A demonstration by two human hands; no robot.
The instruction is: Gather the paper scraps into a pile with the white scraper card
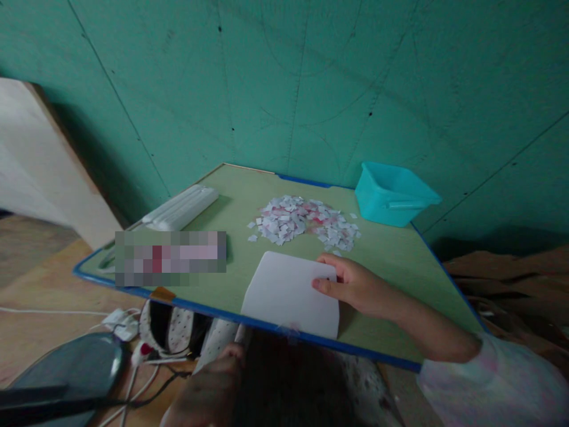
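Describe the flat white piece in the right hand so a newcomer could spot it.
From the green wall, come down to the blue-edged pale table. At the table's near edge, the right hand grips the flat white piece. It is broad and plain, unlike the heap of small scraps beyond it and the long, narrow white bundle to the left.

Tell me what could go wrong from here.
The white sheet reaches the near edge of the table, so it might slip off if the right hand loosens.
The paper scraps lie loose, so a sweep of the hand could scatter them.
The teal bin stands near the far right corner and could fall if bumped.
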